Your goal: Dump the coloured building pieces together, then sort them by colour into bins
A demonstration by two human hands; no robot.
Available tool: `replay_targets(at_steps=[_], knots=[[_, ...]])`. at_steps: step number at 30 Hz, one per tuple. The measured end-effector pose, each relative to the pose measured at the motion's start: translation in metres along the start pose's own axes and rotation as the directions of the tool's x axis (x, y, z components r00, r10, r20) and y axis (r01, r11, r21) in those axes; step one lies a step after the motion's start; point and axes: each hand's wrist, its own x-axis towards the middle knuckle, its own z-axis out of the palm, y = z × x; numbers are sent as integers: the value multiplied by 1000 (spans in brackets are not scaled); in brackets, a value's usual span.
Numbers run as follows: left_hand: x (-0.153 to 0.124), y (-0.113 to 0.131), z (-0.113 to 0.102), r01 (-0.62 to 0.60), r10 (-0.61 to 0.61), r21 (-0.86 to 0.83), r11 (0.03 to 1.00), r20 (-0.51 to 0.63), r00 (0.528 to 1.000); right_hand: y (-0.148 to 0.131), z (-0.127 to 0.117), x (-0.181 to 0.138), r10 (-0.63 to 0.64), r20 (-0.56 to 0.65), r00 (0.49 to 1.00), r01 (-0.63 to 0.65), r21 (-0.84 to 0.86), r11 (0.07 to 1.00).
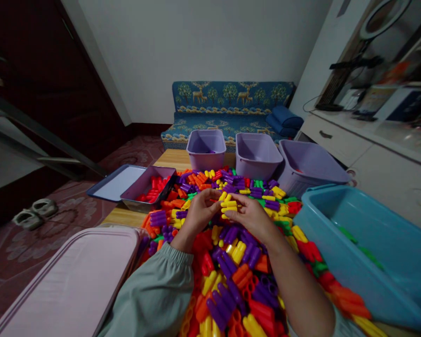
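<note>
Yellow plastic building pieces [228, 204], shaped like joined bullets, are pinched between my two hands above a heap of the same kind. My left hand [204, 209] closes on their left side with thumb and fingers. From the right, my right hand [250, 214] grips them, its thumb below and its fingers above. Purple, orange, red, green and yellow pieces [228, 262] cover the table under both forearms. How many pieces are joined in my hands is hard to make out.
Three lilac bins [210, 161] stand along the table's far side; a blue tub [337, 243] is at right. A tin [140, 199] of red pieces lies at left, beside a pale lid [117, 182]. A pink lid [73, 281] is nearest left. Behind stands a patterned sofa [228, 100].
</note>
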Motion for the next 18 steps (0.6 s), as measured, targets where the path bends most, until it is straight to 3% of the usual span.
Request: replay_targets(at_steps=[6, 9, 13, 16, 18], knots=[[-3, 3, 3, -41, 40, 4, 999, 140, 989, 2, -2, 1, -58, -92, 994, 50, -93, 994], [-3, 5, 1, -158, 135, 236, 959, 110, 985, -2, -7, 1, -38, -150, 988, 18, -134, 991], [-1, 4, -5, -350, 359, 668, 657, 131, 924, -6, -12, 3, -83, -219, 972, 66, -84, 994], [-1, -4, -7, -352, 322, 801, 483, 211, 923, -7, -14, 4, -64, -246, 967, 50, -64, 997], [-2, -12, -8, -313, 209, 830, 462, 241, 948, -7, -15, 5, -32, -244, 969, 16, -67, 998]])
